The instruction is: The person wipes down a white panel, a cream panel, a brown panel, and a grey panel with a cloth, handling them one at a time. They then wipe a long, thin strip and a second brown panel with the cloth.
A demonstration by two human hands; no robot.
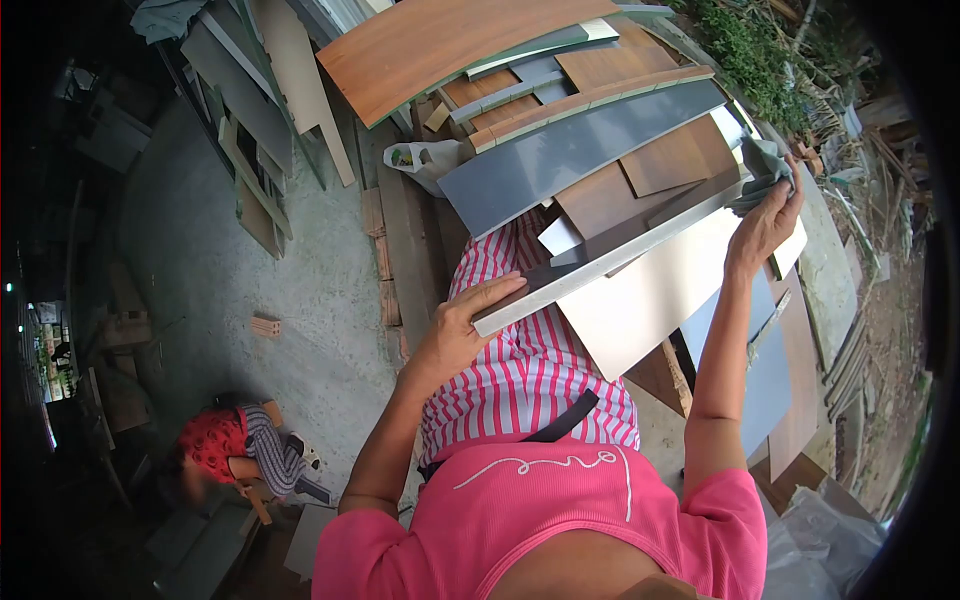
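A long narrow board with a pale grey edge lies slantwise across my lap, above the striped trousers. My left hand grips its near left end, fingers over the top face. At the far right end my right hand is closed on a grey-green cloth, which bunches against the board's end. Just below the board lies a cream panel. Beyond it are a dark grey glossy panel and brown wood-grain pieces.
A large orange-brown panel tops the stack at the back. A white bag stands left of the pile, beside bricks. More boards lean at upper left. A person in red crouches at lower left. Clear plastic lies lower right.
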